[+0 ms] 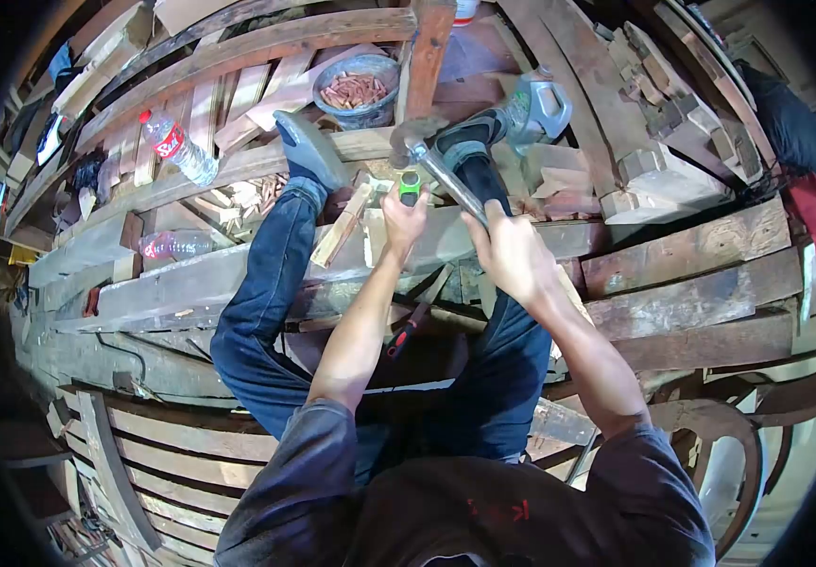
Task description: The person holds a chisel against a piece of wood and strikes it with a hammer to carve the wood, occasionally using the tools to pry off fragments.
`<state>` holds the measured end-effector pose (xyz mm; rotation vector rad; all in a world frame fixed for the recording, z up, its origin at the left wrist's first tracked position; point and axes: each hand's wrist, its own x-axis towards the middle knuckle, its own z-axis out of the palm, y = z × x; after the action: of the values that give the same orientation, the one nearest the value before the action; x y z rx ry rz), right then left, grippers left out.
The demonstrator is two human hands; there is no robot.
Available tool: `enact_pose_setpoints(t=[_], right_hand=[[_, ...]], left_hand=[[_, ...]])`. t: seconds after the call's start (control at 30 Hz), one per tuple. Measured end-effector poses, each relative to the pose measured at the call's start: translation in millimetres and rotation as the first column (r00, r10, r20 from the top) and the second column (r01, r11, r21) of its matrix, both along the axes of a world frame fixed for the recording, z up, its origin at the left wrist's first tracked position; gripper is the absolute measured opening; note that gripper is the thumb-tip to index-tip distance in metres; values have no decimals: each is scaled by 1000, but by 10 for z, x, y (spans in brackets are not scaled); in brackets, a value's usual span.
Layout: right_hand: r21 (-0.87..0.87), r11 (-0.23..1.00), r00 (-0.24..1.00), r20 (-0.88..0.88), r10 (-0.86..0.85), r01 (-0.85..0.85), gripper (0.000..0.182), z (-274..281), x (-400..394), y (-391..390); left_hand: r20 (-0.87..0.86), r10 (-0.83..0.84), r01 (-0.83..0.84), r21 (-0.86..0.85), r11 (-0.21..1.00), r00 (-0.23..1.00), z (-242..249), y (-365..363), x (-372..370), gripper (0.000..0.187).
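Observation:
My left hand (404,219) is closed around a green-and-black handle (410,187), held upright over a wooden beam between my feet. What lies below the handle is hidden. My right hand (514,248) grips the metal shaft of a hammer (453,181). Its head (414,138) is raised just beyond the green handle. Light wood pieces (343,225) lie on the beam beside my left hand. A red-and-black screwdriver (402,338) rests lower down between my legs.
A bucket of small wooden pegs (355,91) stands beyond my left foot. Plastic bottles (177,147) are at the left, a clear jug (542,106) beyond my right foot. Stacked wood blocks (668,180) lie at the right. Long timbers (691,255) surround my legs.

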<state>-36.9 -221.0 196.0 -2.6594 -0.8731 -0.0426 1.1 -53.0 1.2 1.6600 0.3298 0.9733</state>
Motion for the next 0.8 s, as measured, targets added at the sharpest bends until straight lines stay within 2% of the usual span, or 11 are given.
enact_pose_setpoints(t=[0.17, 0.2, 0.3, 0.33, 0.37, 0.4, 0.53, 0.57, 0.63, 0.67, 0.8], right_hand=[[144, 985, 993, -87, -78, 90, 41, 240, -118, 49], [106, 987, 988, -114, -107, 119, 42, 158, -112, 44], [-10, 998, 989, -136, -63, 62, 42, -9, -33, -84], [54, 996, 989, -137, -62, 70, 42, -28, 4, -96], [122, 992, 997, -65, -35, 43, 41, -9, 16, -134], [131, 988, 996, -56, -70, 77, 41, 117, -11, -108], [235, 968, 994, -72, -76, 91, 40, 107, -63, 1], [158, 986, 999, 8, -51, 49, 38, -54, 4, -40], [-15, 1000, 1000, -15, 19, -20, 37, 21, 11, -91], [22, 1000, 1000, -19, 11, -11, 36, 70, -12, -99], [113, 991, 997, -50, -61, 66, 37, 297, -58, 17]], left_hand=[[-27, 32, -33, -36, 999, 999, -26, -30, 38, 27], [-26, 30, -32, -52, 998, 999, 16, -32, -2, 28], [-57, 13, -19, -107, 994, 998, 115, 3, -82, 21], [-67, 7, -16, -136, 991, 998, 102, 32, -90, 21], [-79, 3, -16, -167, 986, 997, 86, 68, -91, 21], [-61, 0, -12, -202, 979, 998, 70, 93, -94, 21], [0, 141, -140, -79, 987, 990, 96, 33, -90, 30], [-2, 103, -102, -110, 989, 995, 112, 25, -79, 30], [-4, 34, -34, -172, 985, 999, 47, 30, -53, 31], [-117, 10, -31, -183, 983, 993, -1, 72, -67, 32], [-46, 60, -65, -128, 990, 997, 133, 43, -120, 28]])
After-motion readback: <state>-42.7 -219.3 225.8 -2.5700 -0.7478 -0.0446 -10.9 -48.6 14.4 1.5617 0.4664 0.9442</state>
